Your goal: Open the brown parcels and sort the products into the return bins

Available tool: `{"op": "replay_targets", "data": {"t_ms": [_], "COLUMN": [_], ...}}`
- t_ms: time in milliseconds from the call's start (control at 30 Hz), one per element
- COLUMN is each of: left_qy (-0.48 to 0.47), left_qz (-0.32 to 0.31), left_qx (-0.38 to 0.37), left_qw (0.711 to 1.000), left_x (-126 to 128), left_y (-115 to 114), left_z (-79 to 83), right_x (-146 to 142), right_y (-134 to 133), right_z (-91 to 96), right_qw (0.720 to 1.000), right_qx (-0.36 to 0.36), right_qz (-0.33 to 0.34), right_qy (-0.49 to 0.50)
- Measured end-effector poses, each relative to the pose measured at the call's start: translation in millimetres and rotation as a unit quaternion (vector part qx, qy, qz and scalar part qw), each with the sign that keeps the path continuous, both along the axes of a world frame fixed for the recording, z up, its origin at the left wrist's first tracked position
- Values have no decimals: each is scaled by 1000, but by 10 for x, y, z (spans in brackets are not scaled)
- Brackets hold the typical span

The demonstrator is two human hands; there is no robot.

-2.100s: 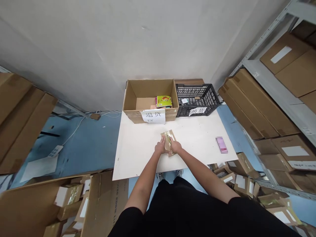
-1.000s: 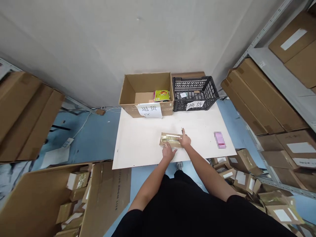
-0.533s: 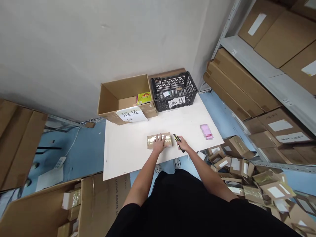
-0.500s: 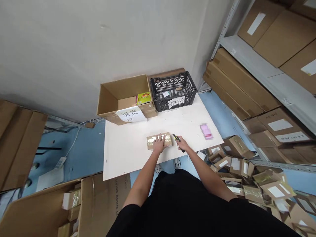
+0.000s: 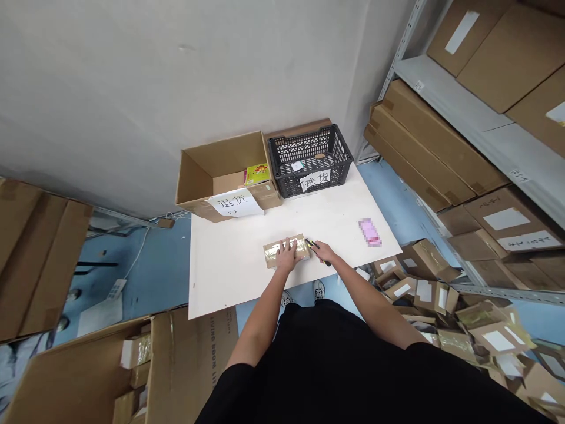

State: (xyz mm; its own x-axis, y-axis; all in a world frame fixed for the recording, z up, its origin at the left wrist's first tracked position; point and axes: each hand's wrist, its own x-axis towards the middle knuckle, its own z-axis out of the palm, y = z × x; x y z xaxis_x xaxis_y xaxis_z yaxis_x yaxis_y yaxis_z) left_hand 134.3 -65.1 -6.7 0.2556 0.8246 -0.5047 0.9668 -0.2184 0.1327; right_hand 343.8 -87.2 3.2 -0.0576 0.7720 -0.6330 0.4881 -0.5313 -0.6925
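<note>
A small cardboard box (image 5: 272, 253) wrapped in shiny clear tape lies on the white table (image 5: 220, 265) near its front edge. My left hand (image 5: 286, 257) rests on top of the box with its fingers spread. In my right hand (image 5: 323, 252) is a black and yellow utility knife (image 5: 313, 244), held closed in the fingers. Its front end meets the upper right end of the box; whether the blade has gone into the tape is too small to tell.
At the back stand an open carton (image 5: 194, 176) with books inside and a black plastic crate (image 5: 289, 185). A blurred pink item (image 5: 369, 232) lies on the right. Opened boxes (image 5: 424, 259) are heaped on the floor beside a loaded shelf (image 5: 468, 97). A large carton (image 5: 176, 353) stands front left.
My right hand has brought the utility knife leftward to the end of the box and turned it flatter. My left hand stays on the box.
</note>
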Motion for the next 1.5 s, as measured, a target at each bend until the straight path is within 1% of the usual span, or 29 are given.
{"op": "replay_targets", "data": {"t_ms": [133, 233, 267, 300, 367, 433, 467, 533, 600, 667, 700, 733, 767, 833, 900, 933, 967, 1000, 1067, 1100, 1133, 1200, 1233, 1267, 1300, 1367, 1433, 1500], "left_qy": [5, 0, -3, -7, -16, -17, -15, -4, 16, 43, 51, 50, 43, 30, 34, 36, 28, 10, -35, -50, -57, -53, -47, -39, -32, -10, 20, 39], "left_qz": [-1, -1, -1, -3, -12, -9, -3, 12, 38, 84, 100, 101, 83, 15, -58, -100, -149, -207, -315, -344, -351, -319, -291, -259, -222, -131, -40, 13], "left_qx": [-7, -3, -2, -2, -9, -14, -13, -2, 11, 5, -10, -31, -50, -57, -17, 6, 22, 29, 25, 22, 19, 14, 14, 17, 24, 48, 65, 62], "left_qw": [1000, 1000, 1000, 1000, 1000, 1000, 1000, 1000, 999, 996, 994, 993, 994, 998, 998, 994, 988, 978, 948, 937, 934, 946, 956, 965, 974, 990, 997, 997], "left_x": [13, 6, -8, -31, -108, -217, -274, -370, -429, -460, -475, -495, -520, -580, -626, -632, -622, -596, -511, -459, -408, -317, -278, -244, -213, -156, -110, -83], "left_y": [6, 19, 32, 50, 94, 129, 136, 117, 65, 2, -24, -43, -52, -37, 21, 60, 101, 141, 205, 224, 233, 215, 185, 143, 88, -45, -181, -281], "left_z": [7, 23, 31, 41, 62, 85, 97, 122, 147, 174, 190, 207, 226, 266, 287, 282, 263, 229, 122, 56, -13, -142, -197, -244, -283, -341, -380, -407], "right_x": [90, 226, 263, 283, 249, 103, -4, -252, -489, -668, -729, -772, -797, -787, -700, -631, -552, -469, -315, -252, -202, -140, -128, -127, -136, -182, -252, -319], "right_y": [-88, -228, -283, -338, -432, -482, -481, -412, -236, 45, 214, 392, 567, 861, 1002, 993, 927, 806, 436, 218, 4, -332, -421, -445, -404, -158, 199, 522], "right_z": [31, -33, -66, -102, -181, -264, -304, -371, -401, -378, -345, -302, -250, -138, -46, -17, -1, -1, -49, -94, -146, -254, -299, -332, -352, -360, -335, -301], "right_qw": [1000, 998, 997, 997, 996, 992, 992, 994, 992, 985, 981, 977, 975, 976, 976, 975, 974, 972, 971, 970, 969, 970, 971, 971, 970, 967, 965, 969], "right_qx": [-12, -47, -54, -53, -32, -12, -12, -10, 0, 18, 28, 39, 48, 63, 80, 89, 95, 101, 89, 82, 78, 54, 32, 19, 11, 16, 27, 50], "right_qz": [10, 27, 20, -1, -69, -116, -119, -111, -111, -117, -115, -111, -101, -72, -74, -84, -96, -104, -96, -91, -85, -77, -79, -84, -92, -111, -117, -105], "right_qy": [23, 42, 48, 52, 50, 39, 30, -4, -60, -126, -154, -178, -192, -196, -187, -184, -184, -187, -200, -210, -218, -222, -222, -222, -223, -229, -234, -220]}}
